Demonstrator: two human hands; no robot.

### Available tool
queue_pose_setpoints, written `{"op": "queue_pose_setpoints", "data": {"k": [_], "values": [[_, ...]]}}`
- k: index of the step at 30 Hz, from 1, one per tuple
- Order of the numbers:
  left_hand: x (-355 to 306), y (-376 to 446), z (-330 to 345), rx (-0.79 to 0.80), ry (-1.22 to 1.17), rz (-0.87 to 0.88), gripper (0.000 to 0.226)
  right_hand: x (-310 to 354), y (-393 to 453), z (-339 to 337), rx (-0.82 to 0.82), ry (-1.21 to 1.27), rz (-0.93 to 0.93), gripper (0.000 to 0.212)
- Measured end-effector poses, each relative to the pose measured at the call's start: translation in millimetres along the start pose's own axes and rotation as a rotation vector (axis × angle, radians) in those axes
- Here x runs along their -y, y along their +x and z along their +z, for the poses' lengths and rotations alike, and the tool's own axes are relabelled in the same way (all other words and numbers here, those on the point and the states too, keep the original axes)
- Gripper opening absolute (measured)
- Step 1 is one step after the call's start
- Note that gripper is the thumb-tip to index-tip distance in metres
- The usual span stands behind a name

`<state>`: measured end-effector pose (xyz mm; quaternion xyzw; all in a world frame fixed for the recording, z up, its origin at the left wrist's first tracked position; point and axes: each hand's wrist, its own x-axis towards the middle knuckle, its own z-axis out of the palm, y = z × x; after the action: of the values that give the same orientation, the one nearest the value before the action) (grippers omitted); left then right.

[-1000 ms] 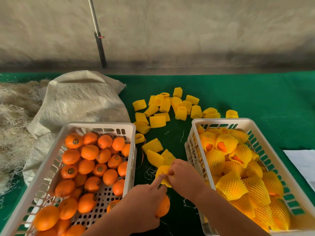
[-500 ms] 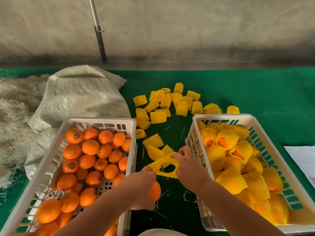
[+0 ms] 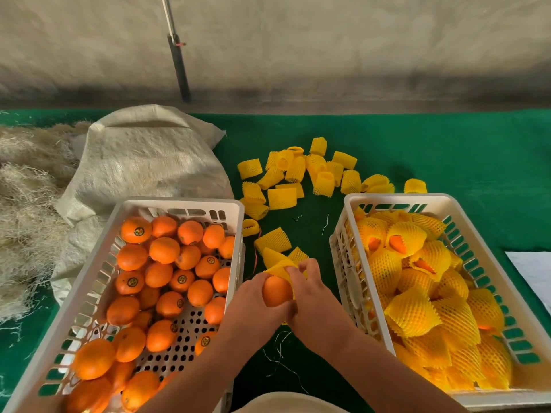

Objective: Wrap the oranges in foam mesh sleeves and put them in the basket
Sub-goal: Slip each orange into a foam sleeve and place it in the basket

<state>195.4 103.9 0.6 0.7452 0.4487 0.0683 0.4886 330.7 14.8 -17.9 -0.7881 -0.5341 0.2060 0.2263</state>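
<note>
Orange sits between both hands, over the green cloth in the gap between the two white baskets. Left hand cups it from the left, fingers curled round the fruit. Right hand pinches a yellow foam mesh sleeve at the orange's far side; sleeve covers only the top end, most of the peel is bare. Both hands clamped: left on fruit, right on sleeve.

Left basket holds loose unwrapped oranges, several with round dark stickers; perforated floor shows near its middle. Right basket is piled with wrapped oranges, a few with orange skin showing through the sleeve ends.

Spare sleeves are scattered on the cloth beyond and between the baskets, in a loose arc; a few more lie just beyond the hands. Loose threads lie on the cloth near the wrists.

Woven sack lies behind the left basket, with straw-like fibre to its left. White sheet at the right edge, cut off by the frame. Pole leans on the grey wall behind the table.
</note>
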Motion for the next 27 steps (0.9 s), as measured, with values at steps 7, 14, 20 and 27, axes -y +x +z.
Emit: {"op": "queue_pose_setpoints", "data": {"k": [7, 14, 20, 27], "values": [[10, 1, -5, 0.041, -0.117, 0.003, 0.068, 11, -13, -11, -0.003, 0.014, -0.027, 0.064], [4, -12, -7, -0.435, 0.243, 0.261, 0.047, 40, -34, -7, 0.011, 0.087, -0.188, 0.072], [18, -16, -13, -0.576, 0.302, 0.407, 0.094, 33, -42, -28, -0.345, 0.373, -0.159, 0.056], [11, -15, 2, -0.537, 0.328, 0.509, 0.080, 39, -21, -24, -0.100, 0.557, 0.149, 0.107]]}}
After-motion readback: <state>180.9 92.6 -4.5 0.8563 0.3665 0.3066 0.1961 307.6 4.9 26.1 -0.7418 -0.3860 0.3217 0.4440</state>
